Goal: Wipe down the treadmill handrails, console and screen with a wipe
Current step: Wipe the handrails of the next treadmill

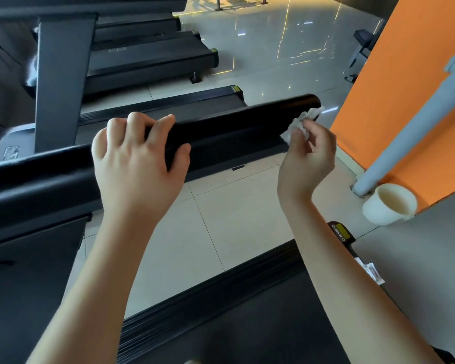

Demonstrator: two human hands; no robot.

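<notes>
A thick black handrail [234, 119] of the treadmill runs from the lower left up to the right across the view. My left hand [137, 158] grips it near its middle, fingers curled over the top and thumb on the near side. My right hand [306, 153] pinches a crumpled white wipe [301, 122] and holds it against the near side of the rail close to its free end. The treadmill belt [260, 319] lies below me. The console and screen are out of view.
Other treadmills [147, 59] stand in a row beyond the rail on a glossy tiled floor [221, 219]. An orange wall [394, 88], a grey pipe [415, 122] and a white paper cup [389, 203] are at the right. A small packet [371, 270] lies by the belt edge.
</notes>
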